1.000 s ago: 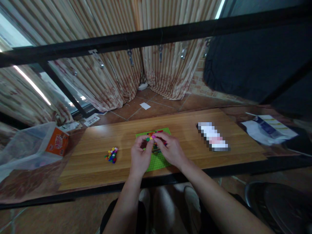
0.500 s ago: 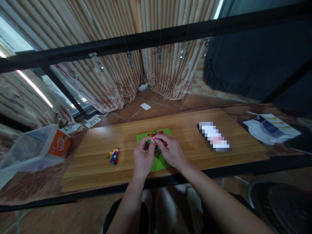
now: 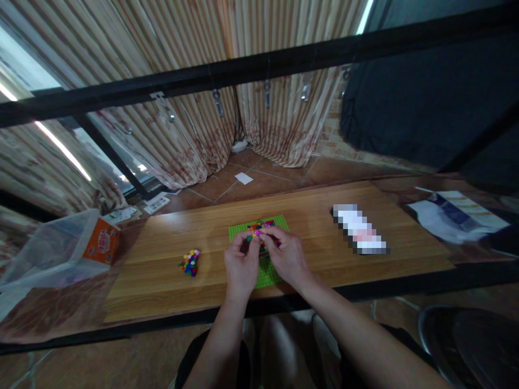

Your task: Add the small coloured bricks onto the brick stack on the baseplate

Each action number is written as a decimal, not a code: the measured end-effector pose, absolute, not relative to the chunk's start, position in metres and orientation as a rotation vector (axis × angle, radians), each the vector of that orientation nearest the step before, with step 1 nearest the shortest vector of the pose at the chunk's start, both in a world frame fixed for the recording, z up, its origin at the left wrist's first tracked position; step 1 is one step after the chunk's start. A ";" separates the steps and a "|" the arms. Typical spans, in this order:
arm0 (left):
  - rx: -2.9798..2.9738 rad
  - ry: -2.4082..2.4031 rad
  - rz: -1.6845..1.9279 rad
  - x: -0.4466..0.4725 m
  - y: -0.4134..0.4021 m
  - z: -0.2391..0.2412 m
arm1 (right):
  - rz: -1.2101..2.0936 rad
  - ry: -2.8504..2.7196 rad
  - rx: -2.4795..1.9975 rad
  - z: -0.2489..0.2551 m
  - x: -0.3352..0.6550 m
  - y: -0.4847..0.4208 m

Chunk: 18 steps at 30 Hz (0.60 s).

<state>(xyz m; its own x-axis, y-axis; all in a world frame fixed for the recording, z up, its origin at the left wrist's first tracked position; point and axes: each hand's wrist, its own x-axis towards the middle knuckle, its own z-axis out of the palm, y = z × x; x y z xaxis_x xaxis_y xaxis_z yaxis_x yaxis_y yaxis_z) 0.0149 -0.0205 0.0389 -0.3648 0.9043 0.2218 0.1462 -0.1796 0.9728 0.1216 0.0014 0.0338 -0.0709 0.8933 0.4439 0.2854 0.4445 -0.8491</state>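
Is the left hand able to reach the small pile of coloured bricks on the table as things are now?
Probably yes. The pile of bricks lies on bare wood to the left of the left hand, with nothing between them, though that hand is at the bricks on the green baseplate.

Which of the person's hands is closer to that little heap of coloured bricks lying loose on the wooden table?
Left. The left hand is just right of the brick heap, apart from it; the right hand is farther right, over the green baseplate.

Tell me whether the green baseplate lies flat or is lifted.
Flat: the green baseplate rests on the wooden table, both hands above it.
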 end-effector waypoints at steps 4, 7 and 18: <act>1.191 1.477 1.669 0.006 -0.017 0.038 | 0.733 -1.615 -1.014 0.037 0.127 0.005; 1.020 1.497 1.784 -0.007 -0.012 0.036 | 0.711 -1.609 -1.044 0.038 0.135 0.011; 0.595 1.426 1.635 -0.011 -0.006 0.028 | 0.558 -1.841 -1.162 0.025 0.142 0.043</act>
<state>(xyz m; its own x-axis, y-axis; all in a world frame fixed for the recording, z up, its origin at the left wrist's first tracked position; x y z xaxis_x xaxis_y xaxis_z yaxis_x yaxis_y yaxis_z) -0.0112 -0.0065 0.0277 -0.5140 0.8386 -0.1805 -0.2930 0.0262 0.9558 0.1419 0.0429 0.0252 -0.1911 0.8823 0.4301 0.4948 0.4650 -0.7341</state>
